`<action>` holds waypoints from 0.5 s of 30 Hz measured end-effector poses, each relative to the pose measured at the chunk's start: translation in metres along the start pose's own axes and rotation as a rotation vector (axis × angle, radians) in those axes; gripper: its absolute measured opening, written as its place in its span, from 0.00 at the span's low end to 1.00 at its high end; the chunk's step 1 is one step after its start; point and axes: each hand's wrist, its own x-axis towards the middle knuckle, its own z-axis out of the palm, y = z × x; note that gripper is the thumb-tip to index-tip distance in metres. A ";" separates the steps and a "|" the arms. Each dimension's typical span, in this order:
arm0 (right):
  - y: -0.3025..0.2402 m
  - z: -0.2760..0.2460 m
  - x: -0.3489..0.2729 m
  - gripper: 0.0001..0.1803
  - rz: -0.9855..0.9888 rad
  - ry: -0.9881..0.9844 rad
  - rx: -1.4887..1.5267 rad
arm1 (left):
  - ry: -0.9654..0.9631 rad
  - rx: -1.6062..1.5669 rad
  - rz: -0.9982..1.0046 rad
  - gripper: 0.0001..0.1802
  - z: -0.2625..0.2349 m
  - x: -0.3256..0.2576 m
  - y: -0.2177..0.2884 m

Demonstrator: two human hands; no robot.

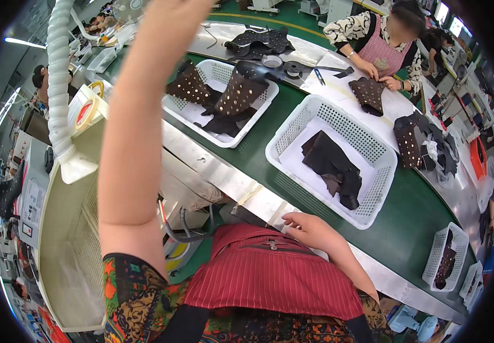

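Note:
My left arm reaches far up and forward. The left hand (175, 14) is blurred and cut by the top edge, so its fingers do not show. Below it, a white plastic basket (227, 141) holds dark brown leather-like pieces (238, 91) with rows of gold dots. My right hand (314, 231) rests by the metal table edge in front of my red striped apron (264, 268). Its fingers are loosely stretched, with nothing visible in them. Beyond it stands a second white basket (278, 137), lined in white, with a folded black piece (333, 166) inside.
Both baskets stand on a green conveyor belt (298, 197). Across it, a co-worker (395, 51) in a pink checked apron handles a dotted brown piece (367, 94). Black tape rolls (294, 68) lie at the far side. A white flexible duct (58, 74) hangs at left, above a beige bin (70, 228).

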 end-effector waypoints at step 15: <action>-0.016 0.023 0.241 0.38 0.282 0.414 0.808 | 0.607 0.756 -0.686 0.29 -0.156 -0.340 -0.071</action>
